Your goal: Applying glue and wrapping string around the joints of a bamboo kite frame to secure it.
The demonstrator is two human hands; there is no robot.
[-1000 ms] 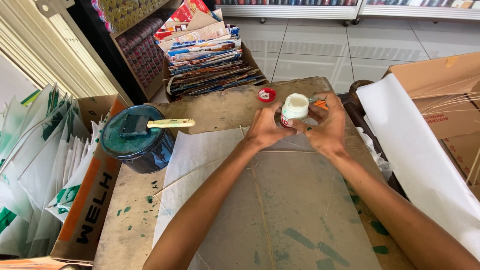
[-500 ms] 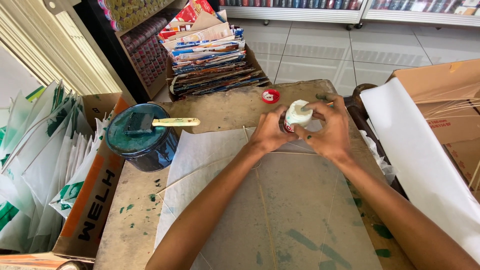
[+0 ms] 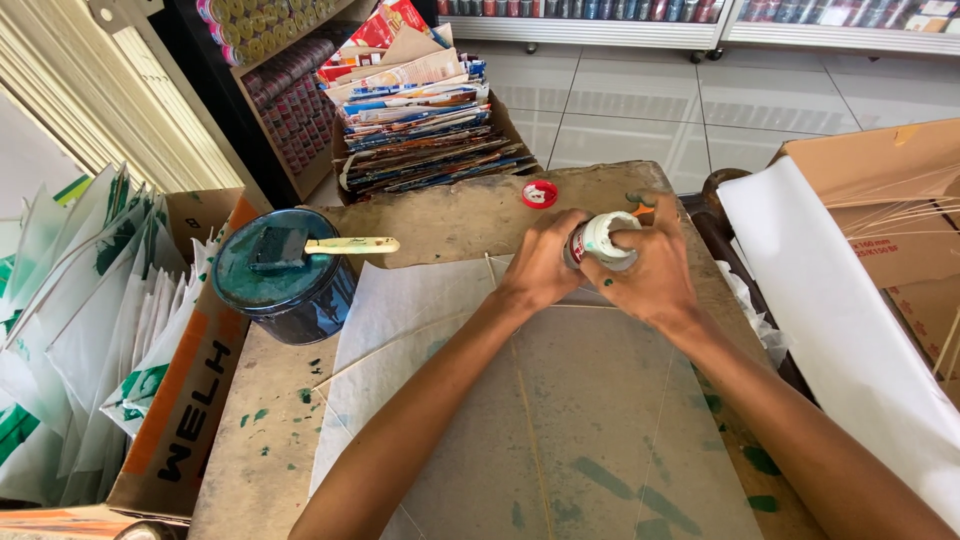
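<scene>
Broadly, the worn table (image 3: 270, 440) carries a thin pale sheet (image 3: 560, 420) with slim sticks across it and green smears near its lower edge. A white roll (image 3: 830, 300) lies along the table's right side. A cardboard box (image 3: 180, 400) of white-and-green bags stands at the left, and a stack of magazines (image 3: 420, 120) sits beyond the far edge. A dark tin (image 3: 285, 285) rests on the left of the table, with a brush (image 3: 320, 246) laid across its top.

The work in hand looks like handling a small white bottle (image 3: 603, 240), held above the sheet's far edge. Its red cap (image 3: 540, 193) lies apart on the bare table, just beyond the left hand. With the cap off, any tipping calls for a steady grip and an aim kept over the sheet.

Both forearms reach forward from the lower edge and converge. The left hand (image 3: 540, 265) wraps the bottle's left side with its fingers curled. The right hand (image 3: 655, 275) cups the bottle from the right, knuckles up. The hands are close together and both clamp on the bottle.
</scene>
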